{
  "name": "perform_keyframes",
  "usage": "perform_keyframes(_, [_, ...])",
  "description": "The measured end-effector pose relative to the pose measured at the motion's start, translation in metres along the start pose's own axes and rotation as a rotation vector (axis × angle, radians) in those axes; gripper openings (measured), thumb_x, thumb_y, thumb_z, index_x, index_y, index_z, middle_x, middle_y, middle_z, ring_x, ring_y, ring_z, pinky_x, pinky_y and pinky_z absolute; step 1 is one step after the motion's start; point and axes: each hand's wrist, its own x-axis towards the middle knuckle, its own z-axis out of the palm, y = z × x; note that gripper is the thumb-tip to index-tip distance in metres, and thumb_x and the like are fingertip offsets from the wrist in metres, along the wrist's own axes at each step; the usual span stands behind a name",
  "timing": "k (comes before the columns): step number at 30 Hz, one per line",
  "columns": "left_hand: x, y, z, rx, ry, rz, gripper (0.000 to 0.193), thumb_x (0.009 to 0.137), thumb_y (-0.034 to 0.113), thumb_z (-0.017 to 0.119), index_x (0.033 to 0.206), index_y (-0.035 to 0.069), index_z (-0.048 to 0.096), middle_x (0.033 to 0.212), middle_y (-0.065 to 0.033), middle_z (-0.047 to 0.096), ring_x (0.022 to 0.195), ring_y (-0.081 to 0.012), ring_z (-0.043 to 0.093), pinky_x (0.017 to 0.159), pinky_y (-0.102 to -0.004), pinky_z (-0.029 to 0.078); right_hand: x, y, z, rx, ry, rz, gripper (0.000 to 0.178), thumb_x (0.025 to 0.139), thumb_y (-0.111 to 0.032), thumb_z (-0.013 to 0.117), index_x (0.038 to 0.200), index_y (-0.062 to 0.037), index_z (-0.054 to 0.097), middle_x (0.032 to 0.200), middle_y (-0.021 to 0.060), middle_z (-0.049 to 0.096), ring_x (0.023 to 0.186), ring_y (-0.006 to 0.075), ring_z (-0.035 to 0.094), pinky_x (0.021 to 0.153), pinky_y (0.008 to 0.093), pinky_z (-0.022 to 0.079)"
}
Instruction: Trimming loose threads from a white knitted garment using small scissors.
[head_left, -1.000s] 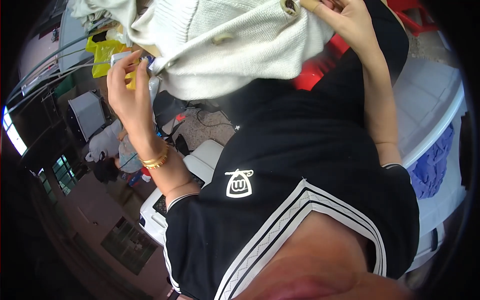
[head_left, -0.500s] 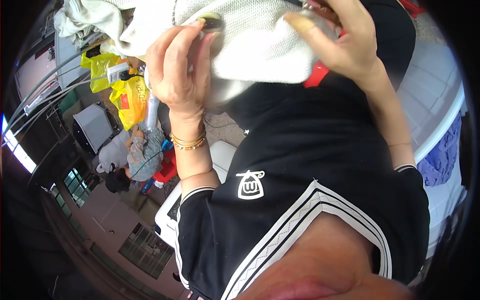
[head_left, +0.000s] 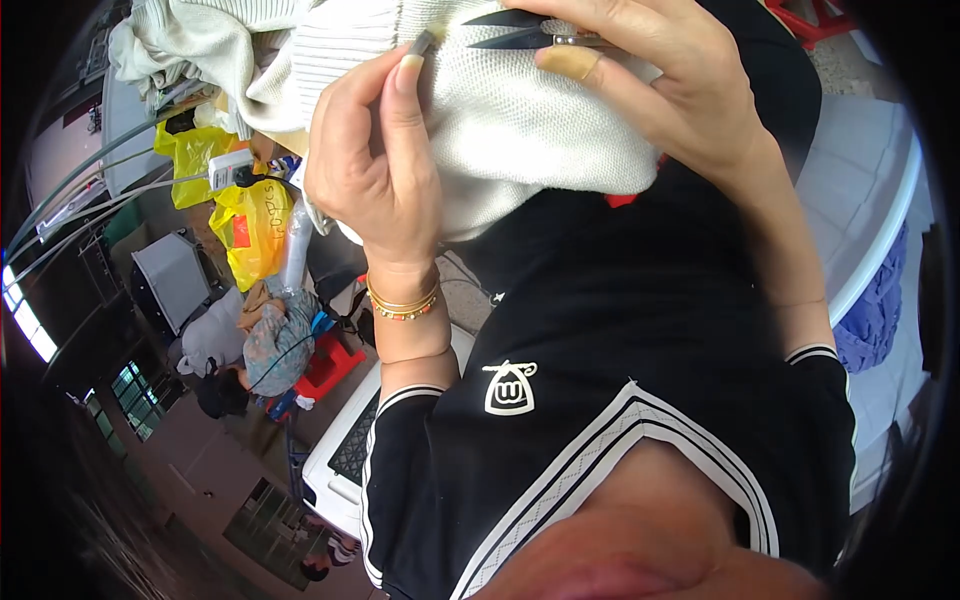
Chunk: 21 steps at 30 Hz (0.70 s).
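Note:
A cream knitted sweater with a ribbed band lies bunched over my lap. My left hand pinches a small dark button between thumb and fingertips, against the knit near the ribbing; it is seen nearly edge-on. In my right hand is a pair of dark-bladed thread snips, the blades apart and pointing left at the button. The blade tips are a short way from my left fingertips. A tan bandage covers my right thumb's tip. Whether thread runs between button and knit is too small to tell.
To the right stands a white round-edged table with purple cloth below its edge. At left are yellow plastic bags, a white plug adapter on cables, and a person near a red stool.
My right hand has shifted left, bringing the snips' blades into view over the sweater. My left hand has turned the button from nearly flat to edge-on. More ribbing shows.

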Motion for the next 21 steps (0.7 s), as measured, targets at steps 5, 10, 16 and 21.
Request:
perform_keyframes(5, [0.003,-0.001,0.001,-0.062,0.002,-0.049,0.006,0.09,0.003,0.068,0.091,-0.002,0.069,0.079,-0.0064,0.068,0.066,-0.0118,0.06,0.061,-0.0228,0.047,0.009,-0.003,0.0,-0.022,-0.044,-0.038,0.037,0.08,-0.009,0.075,0.115,-0.005,0.068,0.08,0.0088,0.055,0.066,0.0213,0.055,0.057,0.0293,0.044])
perform_keyframes(10, [0.007,-0.003,-0.008,-0.105,-0.095,-0.094,0.007,0.09,0.0,0.067,0.095,-0.003,0.068,0.087,-0.008,0.068,0.074,-0.0116,0.062,0.069,-0.0235,0.049,0.014,-0.008,0.01,0.058,-0.095,-0.089,0.038,0.08,-0.008,0.075,0.116,-0.0031,0.068,0.078,0.0084,0.054,0.065,0.0194,0.054,0.057,0.0283,0.043])
perform_keyframes(16, [0.007,-0.015,-0.037,-0.512,0.217,-0.034,0.016,0.087,-0.006,0.066,0.102,-0.006,0.066,0.098,-0.0126,0.067,0.082,-0.0153,0.065,0.079,-0.0263,0.053,0.016,-0.006,0.017,0.009,-0.085,-0.06,0.037,0.078,-0.004,0.076,0.114,0.0002,0.068,0.077,0.0058,0.053,0.063,0.0148,0.049,0.055,0.0256,0.038])
perform_keyframes(21, [-0.017,-0.044,-0.079,-0.159,0.04,0.163,0.023,0.079,-0.008,0.072,0.102,-0.003,0.071,0.104,-0.0143,0.067,0.089,-0.0189,0.065,0.079,-0.0269,0.052,0.019,-0.013,0.024,-0.041,-0.092,-0.02,0.035,0.076,-0.003,0.076,0.109,0.0024,0.069,0.078,0.0055,0.053,0.065,0.0143,0.048,0.058,0.0258,0.037])
